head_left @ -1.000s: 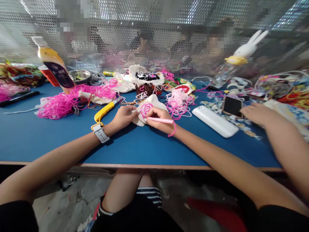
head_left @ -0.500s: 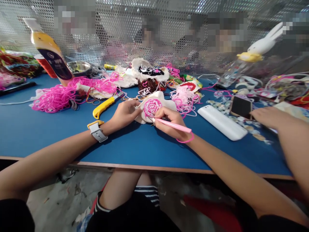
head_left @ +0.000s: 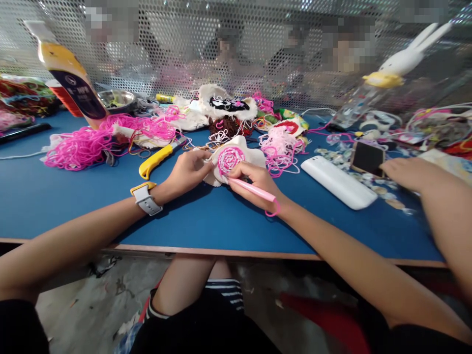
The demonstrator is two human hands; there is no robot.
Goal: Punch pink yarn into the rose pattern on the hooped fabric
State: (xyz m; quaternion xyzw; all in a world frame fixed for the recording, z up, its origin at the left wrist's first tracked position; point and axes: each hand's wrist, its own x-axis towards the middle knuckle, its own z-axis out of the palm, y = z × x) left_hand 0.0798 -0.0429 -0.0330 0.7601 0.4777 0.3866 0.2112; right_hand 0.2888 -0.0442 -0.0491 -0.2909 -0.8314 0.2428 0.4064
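1. Left hand (head_left: 190, 169): thumb and fingers drawn together, pinching the left edge of the cream cloth (head_left: 253, 157). Right hand (head_left: 254, 183): fingers closed round a pink punch-needle pen (head_left: 256, 190), a yarn loop at its rear.
2. Change over the last second: more of the pink-and-white yarn spiral (head_left: 231, 160) on the cloth shows; pen tip stays by its lower edge. Judged: stitching continues at the outer row, both grips unchanged.
3. Blue desk (head_left: 92, 206), close in: yellow-handled cutter (head_left: 158, 160) near the left hand; white power bank (head_left: 337, 183), then phone (head_left: 368, 158), to the right. A co-worker's hand (head_left: 403, 172) is at the phone; contact unclear.
4. Farther back: magenta yarn heap (head_left: 79, 147), tilted-looking bottle (head_left: 72, 81), metal bowl (head_left: 132, 103).
5. Room: perforated metal panel (head_left: 177, 44) behind; blurred figures (head_left: 291, 51), reflected or beyond, cannot tell.
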